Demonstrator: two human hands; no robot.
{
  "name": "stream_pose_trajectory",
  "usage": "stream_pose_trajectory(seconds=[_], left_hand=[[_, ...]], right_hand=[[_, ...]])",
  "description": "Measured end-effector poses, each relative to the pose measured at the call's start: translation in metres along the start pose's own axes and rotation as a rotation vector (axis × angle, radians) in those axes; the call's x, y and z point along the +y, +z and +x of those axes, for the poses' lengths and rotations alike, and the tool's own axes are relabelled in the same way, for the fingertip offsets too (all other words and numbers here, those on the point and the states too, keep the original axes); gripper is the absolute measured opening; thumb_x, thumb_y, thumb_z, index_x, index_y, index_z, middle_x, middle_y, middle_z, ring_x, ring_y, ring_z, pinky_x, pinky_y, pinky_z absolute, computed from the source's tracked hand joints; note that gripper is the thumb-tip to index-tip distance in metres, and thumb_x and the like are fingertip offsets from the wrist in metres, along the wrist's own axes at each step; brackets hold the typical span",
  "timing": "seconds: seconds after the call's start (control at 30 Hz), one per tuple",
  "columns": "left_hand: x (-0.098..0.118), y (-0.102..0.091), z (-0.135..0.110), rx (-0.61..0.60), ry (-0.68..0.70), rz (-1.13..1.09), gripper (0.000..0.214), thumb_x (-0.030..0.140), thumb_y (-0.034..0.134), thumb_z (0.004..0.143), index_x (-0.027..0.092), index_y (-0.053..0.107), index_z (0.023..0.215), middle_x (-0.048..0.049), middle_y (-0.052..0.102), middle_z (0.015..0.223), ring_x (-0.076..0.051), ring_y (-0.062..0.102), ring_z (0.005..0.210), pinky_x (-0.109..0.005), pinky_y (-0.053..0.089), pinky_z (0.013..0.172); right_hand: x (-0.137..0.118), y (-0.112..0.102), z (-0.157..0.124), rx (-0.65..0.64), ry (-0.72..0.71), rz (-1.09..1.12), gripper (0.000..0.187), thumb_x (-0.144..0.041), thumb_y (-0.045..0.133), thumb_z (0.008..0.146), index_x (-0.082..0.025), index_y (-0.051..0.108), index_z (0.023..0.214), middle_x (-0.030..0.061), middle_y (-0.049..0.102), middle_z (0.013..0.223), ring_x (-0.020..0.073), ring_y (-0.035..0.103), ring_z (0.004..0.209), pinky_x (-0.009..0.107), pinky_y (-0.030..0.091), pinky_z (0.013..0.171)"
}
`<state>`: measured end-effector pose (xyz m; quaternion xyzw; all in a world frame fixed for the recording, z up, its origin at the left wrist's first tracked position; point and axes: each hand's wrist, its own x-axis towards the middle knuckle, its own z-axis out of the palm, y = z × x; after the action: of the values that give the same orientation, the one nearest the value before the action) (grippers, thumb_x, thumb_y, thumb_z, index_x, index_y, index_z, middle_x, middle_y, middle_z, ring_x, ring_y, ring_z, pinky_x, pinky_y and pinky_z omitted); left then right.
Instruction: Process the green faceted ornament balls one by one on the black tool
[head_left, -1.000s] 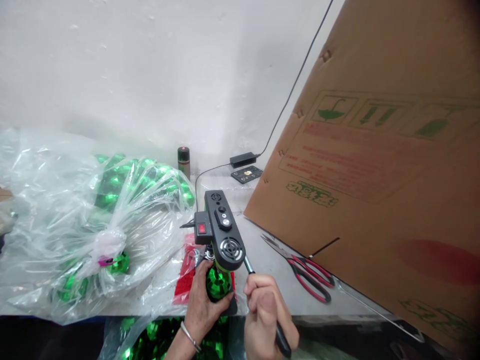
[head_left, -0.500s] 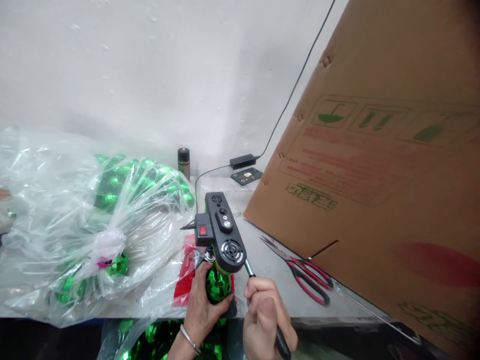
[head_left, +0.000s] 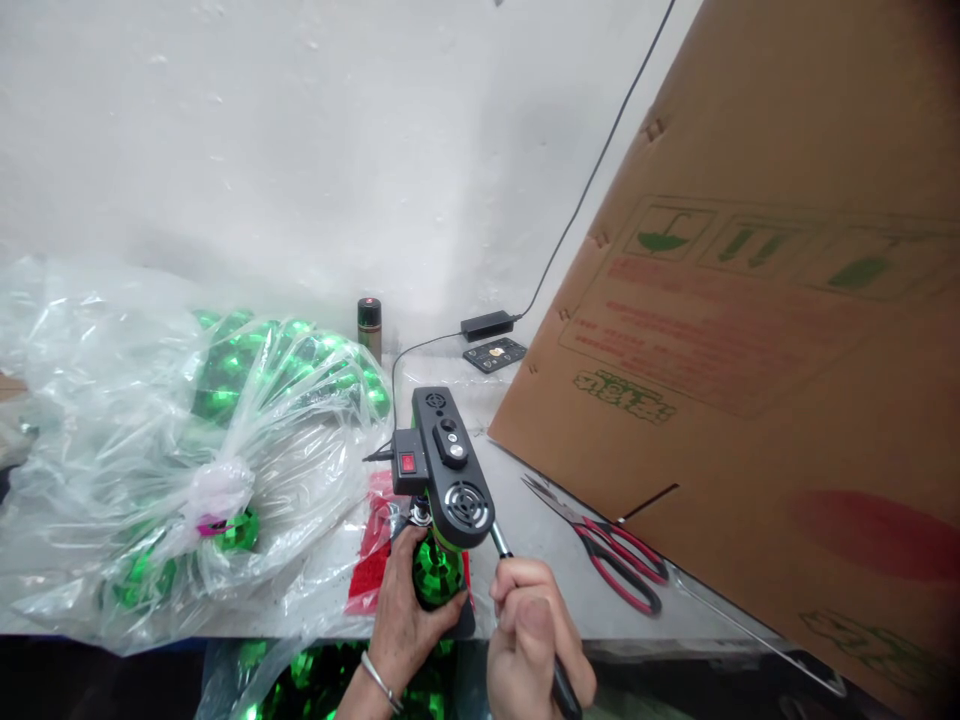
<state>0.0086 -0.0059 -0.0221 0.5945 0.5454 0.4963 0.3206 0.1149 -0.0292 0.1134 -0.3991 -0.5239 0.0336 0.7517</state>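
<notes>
My left hand (head_left: pixel 409 605), with a bangle at the wrist, is wrapped round a shiny green faceted ball (head_left: pixel 436 570). Right over the ball sits a black device (head_left: pixel 451 462) with round vents and a red switch, hiding the ball's top. A metal lever (head_left: pixel 500 542) sticks out of the device's near right side. My right hand (head_left: pixel 536 635) is closed round the black grip (head_left: pixel 564 690) at its end. Red material (head_left: pixel 371 560) lies beneath and beside the ball.
To the left, a clear plastic bag (head_left: pixel 300 480) holds several green balls. A large cardboard box (head_left: pixel 720 350) leans in on the right, with red-handled scissors (head_left: pixel 619 560) beside it. Behind are a spray can (head_left: pixel 369 325), a power adapter (head_left: pixel 487 325) and a phone-like slab (head_left: pixel 495 354).
The whole view has shifted very slightly. Both hands keep the same hold, and the ball, lever and device stay as they were.
</notes>
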Motion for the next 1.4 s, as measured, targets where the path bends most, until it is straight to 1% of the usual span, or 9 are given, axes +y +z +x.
stream_pose_trajectory(seconds=[0.27, 0.47, 0.8, 0.93, 1.1, 1.2, 1.27, 1.33, 1.4], left_hand=[[0.001, 0.0, 0.0, 0.004, 0.012, 0.001, 0.072, 0.038, 0.089, 0.077, 0.02, 0.065, 0.142, -0.0205, 0.078, 0.144, -0.045, 0.076, 0.138, -0.07, 0.06, 0.118], [0.001, 0.001, 0.001, 0.017, 0.003, 0.005, 0.073, 0.037, 0.089, 0.075, 0.02, 0.066, 0.141, -0.0201, 0.078, 0.144, -0.045, 0.076, 0.138, -0.07, 0.06, 0.119], [0.001, 0.004, 0.001, 0.028, 0.022, 0.026, 0.072, 0.034, 0.089, 0.074, 0.021, 0.066, 0.141, -0.0184, 0.08, 0.142, -0.043, 0.077, 0.136, -0.069, 0.061, 0.119], [0.0, 0.005, 0.0, 0.028, 0.031, 0.031, 0.072, 0.032, 0.088, 0.075, 0.02, 0.065, 0.142, -0.0189, 0.079, 0.142, -0.043, 0.077, 0.136, -0.069, 0.061, 0.118], [-0.003, 0.007, 0.0, 0.035, 0.056, 0.027, 0.073, 0.029, 0.088, 0.075, 0.021, 0.064, 0.143, -0.0184, 0.078, 0.142, -0.042, 0.077, 0.133, -0.068, 0.062, 0.116], [-0.005, 0.009, -0.001, 0.048, 0.063, 0.039, 0.073, 0.03, 0.089, 0.075, 0.021, 0.065, 0.143, -0.0183, 0.078, 0.143, -0.042, 0.077, 0.133, -0.068, 0.062, 0.116], [-0.005, 0.009, -0.001, 0.051, 0.06, 0.045, 0.074, 0.032, 0.09, 0.075, 0.021, 0.065, 0.143, -0.0184, 0.078, 0.143, -0.043, 0.076, 0.134, -0.069, 0.062, 0.117], [-0.005, 0.009, -0.001, 0.052, 0.055, 0.045, 0.073, 0.032, 0.09, 0.075, 0.021, 0.066, 0.143, -0.0182, 0.078, 0.142, -0.043, 0.076, 0.134, -0.069, 0.062, 0.117], [-0.003, 0.007, -0.001, 0.049, 0.049, 0.041, 0.073, 0.032, 0.09, 0.075, 0.021, 0.066, 0.142, -0.0177, 0.079, 0.142, -0.043, 0.076, 0.134, -0.069, 0.062, 0.117]], right_hand=[[0.004, -0.001, -0.002, 0.009, 0.0, -0.028, 0.049, -0.027, 0.053, 0.116, -0.023, 0.054, 0.067, -0.0022, 0.058, 0.065, 0.013, 0.057, 0.056, 0.028, 0.04, 0.056], [0.001, 0.0, 0.002, 0.0, -0.019, 0.0, 0.047, -0.024, 0.053, 0.116, -0.023, 0.053, 0.068, -0.0036, 0.058, 0.064, 0.0123, 0.057, 0.055, 0.028, 0.038, 0.054], [-0.001, 0.008, 0.003, 0.067, -0.002, 0.043, 0.047, -0.023, 0.051, 0.116, -0.023, 0.052, 0.069, -0.0048, 0.055, 0.064, 0.011, 0.054, 0.055, 0.028, 0.038, 0.054], [0.0, 0.005, 0.0, 0.047, -0.015, 0.032, 0.047, -0.025, 0.051, 0.117, -0.023, 0.052, 0.07, -0.0049, 0.055, 0.065, 0.0109, 0.055, 0.056, 0.026, 0.04, 0.055], [0.011, 0.004, -0.018, 0.021, -0.041, 0.005, 0.051, -0.026, 0.047, 0.12, -0.023, 0.051, 0.069, -0.0033, 0.059, 0.071, 0.0104, 0.054, 0.057, 0.025, 0.041, 0.052], [0.025, 0.0, -0.03, 0.021, -0.077, -0.007, 0.05, -0.028, 0.044, 0.121, -0.023, 0.052, 0.072, -0.0029, 0.061, 0.073, 0.0122, 0.058, 0.06, 0.027, 0.046, 0.059], [0.033, -0.006, -0.035, -0.025, -0.107, -0.019, 0.049, -0.034, 0.048, 0.12, -0.024, 0.058, 0.073, -0.0017, 0.066, 0.074, 0.0144, 0.062, 0.063, 0.032, 0.052, 0.066], [0.035, -0.012, -0.034, -0.077, -0.119, -0.027, 0.048, -0.037, 0.052, 0.119, -0.024, 0.062, 0.074, -0.0007, 0.069, 0.076, 0.0158, 0.065, 0.065, 0.034, 0.054, 0.071], [0.027, -0.013, -0.024, -0.09, -0.103, -0.03, 0.047, -0.034, 0.05, 0.12, -0.024, 0.059, 0.075, -0.0007, 0.069, 0.077, 0.0147, 0.064, 0.065, 0.032, 0.051, 0.068]])
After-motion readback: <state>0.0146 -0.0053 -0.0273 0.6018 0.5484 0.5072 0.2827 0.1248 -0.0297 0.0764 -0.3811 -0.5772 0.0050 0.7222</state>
